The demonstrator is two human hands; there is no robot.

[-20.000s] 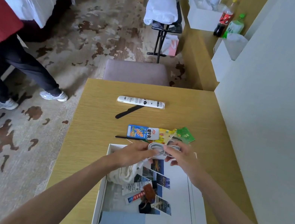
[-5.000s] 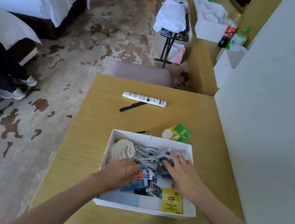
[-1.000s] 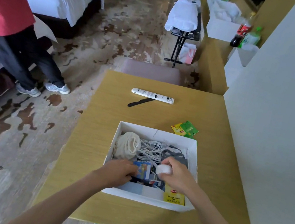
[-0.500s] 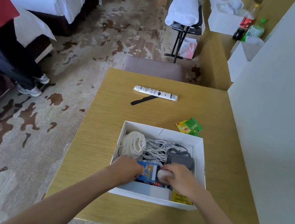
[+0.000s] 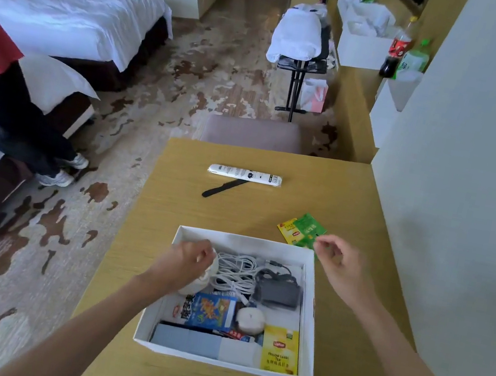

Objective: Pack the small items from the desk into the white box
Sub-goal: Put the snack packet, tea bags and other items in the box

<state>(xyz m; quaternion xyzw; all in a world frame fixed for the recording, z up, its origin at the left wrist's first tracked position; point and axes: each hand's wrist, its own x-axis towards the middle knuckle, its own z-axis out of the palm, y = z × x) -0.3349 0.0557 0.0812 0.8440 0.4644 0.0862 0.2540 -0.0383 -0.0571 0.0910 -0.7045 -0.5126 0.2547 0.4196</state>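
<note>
The white box (image 5: 244, 240) sits open on the wooden desk (image 5: 170, 207). Inside lie white cables (image 5: 235, 273), a dark adapter (image 5: 278, 289), a blue snack packet (image 5: 211, 310), a white roll (image 5: 250, 320), a yellow tea packet (image 5: 281, 349) and a cream pouch (image 5: 194, 286). My left hand (image 5: 183, 262) hovers over the pouch with curled fingers, hiding its top. Beyond the box's far right corner my right hand (image 5: 339, 263) holds nothing, its thumb and forefinger close to a green packet (image 5: 307, 226) that overlaps a yellow packet (image 5: 288, 230).
A white remote (image 5: 245, 174) and a black flat strip (image 5: 225, 188) lie on the far half of the desk. A padded chair (image 5: 251, 132) stands behind it. A wall (image 5: 471, 194) runs along the right edge. A person (image 5: 3, 118) stands at the left by the beds.
My right hand left the white roll in the box and rose toward the green and yellow packets. My left hand moved from the blue packet up to the pouch.
</note>
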